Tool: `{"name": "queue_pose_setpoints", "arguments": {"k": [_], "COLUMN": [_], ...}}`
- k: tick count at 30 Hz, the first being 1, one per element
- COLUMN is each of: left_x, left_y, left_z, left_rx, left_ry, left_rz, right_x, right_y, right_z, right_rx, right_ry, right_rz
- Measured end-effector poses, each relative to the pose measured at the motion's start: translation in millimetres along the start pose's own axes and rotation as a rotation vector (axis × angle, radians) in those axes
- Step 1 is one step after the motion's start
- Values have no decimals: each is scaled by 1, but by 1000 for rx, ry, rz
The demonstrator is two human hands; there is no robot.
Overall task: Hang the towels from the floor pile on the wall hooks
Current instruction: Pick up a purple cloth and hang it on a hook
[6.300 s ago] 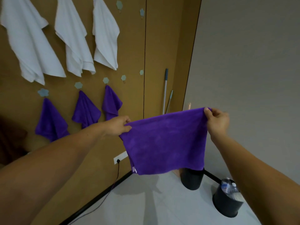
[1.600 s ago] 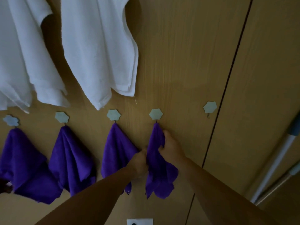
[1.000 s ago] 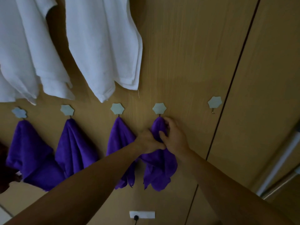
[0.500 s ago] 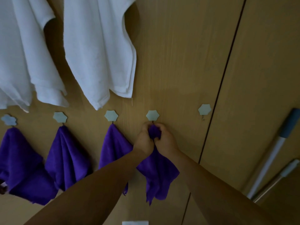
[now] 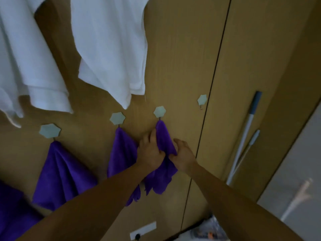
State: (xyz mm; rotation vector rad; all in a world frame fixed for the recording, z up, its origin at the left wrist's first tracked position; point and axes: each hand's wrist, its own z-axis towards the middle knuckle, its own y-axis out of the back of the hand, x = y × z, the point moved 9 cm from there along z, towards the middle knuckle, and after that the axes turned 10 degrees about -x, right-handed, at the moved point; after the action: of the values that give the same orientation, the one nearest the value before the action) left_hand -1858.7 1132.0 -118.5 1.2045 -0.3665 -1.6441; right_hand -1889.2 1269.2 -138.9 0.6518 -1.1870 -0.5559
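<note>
Purple soft cloth towel (image 5: pixel 163 134) is hanging by its bunched top from the pale green six-sided wall hook (image 5: pixel 159 111), and I am watching both hands working just under that hook. The left hand (image 5: pixel 150 152) is squeezing the towel's left side, its grip clenched around a fold of cloth. I think it is holding the cloth steady so it is not slipping off. The right hand (image 5: pixel 183 154) is lying at the towel's right edge with cloth lapping over its thumb side. I cannot tell if its grip is pinching the cloth or only touching it. I am guessing the two hands are pulling the folds down and straight.

Room is getting tight on the left. The second purple towel (image 5: pixel 121 150) is hanging on the next green hook (image 5: pixel 117 118), and the left wrist is crossing in front of it. The big white towel (image 5: pixel 111 46) is dangling just above the hooks. On the right, the wooden wall (image 5: pixel 187 127) is showing bare up to the dark panel seam (image 5: pixel 206 110). One free green hook (image 5: pixel 202 99) is waiting there with nothing on it. Two long pale mop poles (image 5: pixel 244 136) are leaning further right, well apart from the hands.
</note>
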Motion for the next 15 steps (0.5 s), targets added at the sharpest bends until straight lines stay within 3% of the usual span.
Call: {"name": "queue_pose_setpoints", "arguments": {"k": [6, 10, 15], "left_x": [-30, -67, -110], "left_y": [-3, -44, -85], "left_z": [-62, -119, -214], "left_rx": [-39, 206, 529], "left_ry": [-418, -626, -742], "left_rz": [162, 212, 116], "right_x": [-48, -97, -139], "right_y": [15, 52, 110], "right_z": [-97, -185, -320], "right_rx": [-125, -166, -306], "right_ry": [-220, -405, -628], "right_rz": [-116, -216, -305]}}
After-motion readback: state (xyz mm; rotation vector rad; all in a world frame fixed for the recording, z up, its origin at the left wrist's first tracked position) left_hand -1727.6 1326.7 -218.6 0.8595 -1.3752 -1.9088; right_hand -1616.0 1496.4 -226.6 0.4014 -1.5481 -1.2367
